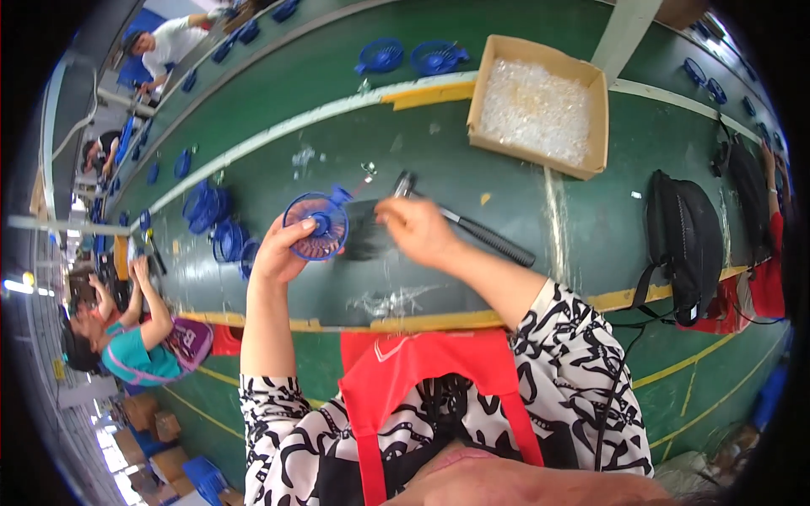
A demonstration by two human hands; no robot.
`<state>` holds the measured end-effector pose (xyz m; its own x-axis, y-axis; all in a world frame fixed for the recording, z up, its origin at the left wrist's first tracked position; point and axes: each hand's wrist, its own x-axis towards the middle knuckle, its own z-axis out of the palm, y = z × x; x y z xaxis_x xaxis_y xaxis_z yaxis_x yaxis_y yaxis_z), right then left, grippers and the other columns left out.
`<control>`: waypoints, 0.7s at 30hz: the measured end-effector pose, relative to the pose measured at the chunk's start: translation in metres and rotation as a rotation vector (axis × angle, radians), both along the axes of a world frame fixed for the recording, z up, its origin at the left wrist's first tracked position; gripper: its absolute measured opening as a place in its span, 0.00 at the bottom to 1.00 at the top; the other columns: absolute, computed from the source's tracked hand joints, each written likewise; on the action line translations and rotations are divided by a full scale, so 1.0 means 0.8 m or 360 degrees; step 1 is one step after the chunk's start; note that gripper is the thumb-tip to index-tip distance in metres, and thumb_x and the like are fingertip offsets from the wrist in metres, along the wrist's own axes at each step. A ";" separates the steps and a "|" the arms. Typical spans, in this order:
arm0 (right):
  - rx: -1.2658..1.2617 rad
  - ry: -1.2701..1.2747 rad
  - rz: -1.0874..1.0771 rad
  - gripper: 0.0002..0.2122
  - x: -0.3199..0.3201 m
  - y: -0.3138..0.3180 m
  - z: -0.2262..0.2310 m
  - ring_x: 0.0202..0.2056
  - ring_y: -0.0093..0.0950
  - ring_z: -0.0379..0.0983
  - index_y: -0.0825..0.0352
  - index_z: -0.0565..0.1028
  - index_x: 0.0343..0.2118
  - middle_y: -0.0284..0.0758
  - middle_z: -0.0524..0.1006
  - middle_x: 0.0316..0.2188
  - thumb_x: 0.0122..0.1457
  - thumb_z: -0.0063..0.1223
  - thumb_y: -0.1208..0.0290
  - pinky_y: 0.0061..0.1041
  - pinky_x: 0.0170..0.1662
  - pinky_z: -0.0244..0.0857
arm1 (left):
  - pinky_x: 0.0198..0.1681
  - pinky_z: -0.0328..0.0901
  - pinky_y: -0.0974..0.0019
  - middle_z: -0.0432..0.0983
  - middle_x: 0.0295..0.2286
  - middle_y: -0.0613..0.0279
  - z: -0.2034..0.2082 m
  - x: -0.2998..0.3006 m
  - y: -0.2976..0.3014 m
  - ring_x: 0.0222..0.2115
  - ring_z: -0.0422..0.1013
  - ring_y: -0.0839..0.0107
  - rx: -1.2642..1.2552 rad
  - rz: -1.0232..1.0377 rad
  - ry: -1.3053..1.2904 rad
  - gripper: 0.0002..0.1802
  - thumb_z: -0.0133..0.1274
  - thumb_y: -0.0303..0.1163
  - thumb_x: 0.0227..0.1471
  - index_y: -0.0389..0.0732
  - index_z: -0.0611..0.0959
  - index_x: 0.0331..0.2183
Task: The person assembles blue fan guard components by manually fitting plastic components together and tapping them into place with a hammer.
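Note:
My left hand grips a blue round plastic fan housing by its rim, thumb laid across its hub. The housing is tilted toward me, and its short neck points up and right. To its right is my right hand, slightly blurred, with the fingers curled in a pinch. Whatever may be between those fingertips is too small to tell. Just behind and beside that hand a hammer with a black ribbed handle lies on the green workbench. A dark smear marks the bench between my hands.
Several more blue housings are heaped left of my hands. A cardboard box of small clear plastic pieces stands at the back right. Beyond a pale rail, other blue housings lie on a green belt. A black bag sits at right; co-workers work at left.

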<state>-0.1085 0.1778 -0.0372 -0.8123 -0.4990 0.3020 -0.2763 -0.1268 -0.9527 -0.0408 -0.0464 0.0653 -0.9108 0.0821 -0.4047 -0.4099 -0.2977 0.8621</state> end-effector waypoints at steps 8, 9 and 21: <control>0.0123 -0.0325 0.0095 0.09 -0.006 0.006 0.008 0.22 0.15 0.68 0.72 0.74 0.42 0.31 0.78 0.29 0.62 0.46 0.76 0.17 0.27 0.65 | 0.18 0.65 0.74 0.78 0.27 0.62 -0.016 0.039 0.002 0.21 0.74 0.77 -0.0966 -0.0531 -0.0427 0.27 0.60 0.40 0.51 0.34 0.74 0.48; 0.0130 -0.0327 0.0096 0.09 -0.003 0.006 0.009 0.23 0.15 0.68 0.71 0.74 0.42 0.30 0.77 0.29 0.62 0.46 0.75 0.17 0.27 0.65 | 0.18 0.65 0.73 0.78 0.26 0.62 -0.021 0.044 0.000 0.20 0.74 0.77 -0.1147 -0.0423 -0.0344 0.27 0.60 0.41 0.51 0.34 0.74 0.48; 0.0372 -0.0323 0.0051 0.09 0.018 0.009 0.024 0.23 0.14 0.68 0.72 0.75 0.39 0.31 0.78 0.27 0.60 0.48 0.74 0.16 0.28 0.65 | 0.37 0.72 0.64 0.68 0.48 0.47 -0.072 0.144 0.077 0.44 0.71 0.56 -0.2141 0.0263 0.1184 0.19 0.58 0.16 0.42 0.34 0.77 0.40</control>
